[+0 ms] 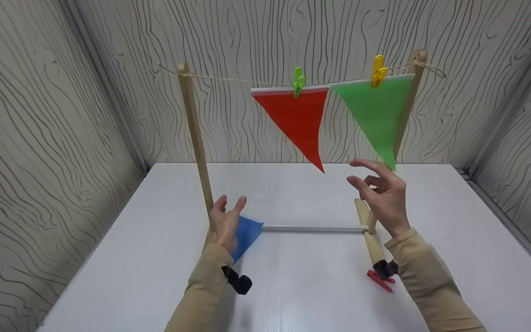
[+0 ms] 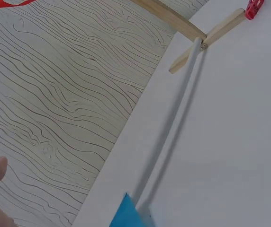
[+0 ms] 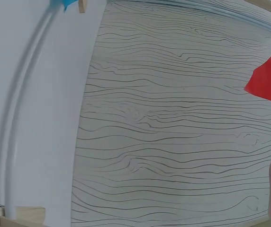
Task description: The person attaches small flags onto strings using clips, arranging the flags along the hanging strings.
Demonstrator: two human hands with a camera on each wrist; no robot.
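A red pennant [image 1: 297, 120] hangs from a string [image 1: 228, 80], held by a light green clothespin [image 1: 298, 83]. To its right hangs a green pennant [image 1: 376, 108] under a yellow clothespin [image 1: 378, 71]. My left hand [image 1: 225, 223] is beside the left post, thumb and fingers apart, with nothing between them. Partly behind that hand, a blue pennant [image 1: 248, 233] lies low near the post's foot. By the green pennant's lower tip is my right hand [image 1: 387, 193], its thumb and index finger spread apart and holding nothing; whether it touches the tip I cannot tell.
Two wooden posts, the left post [image 1: 194, 124] and the right post [image 1: 413, 101], carry the string. A white rod [image 1: 316, 228] joins their bases low over the white table [image 1: 302, 286]. Near the right base [image 1: 375, 249] lies a red clothespin [image 1: 380, 281]. Wood-patterned walls enclose the table.
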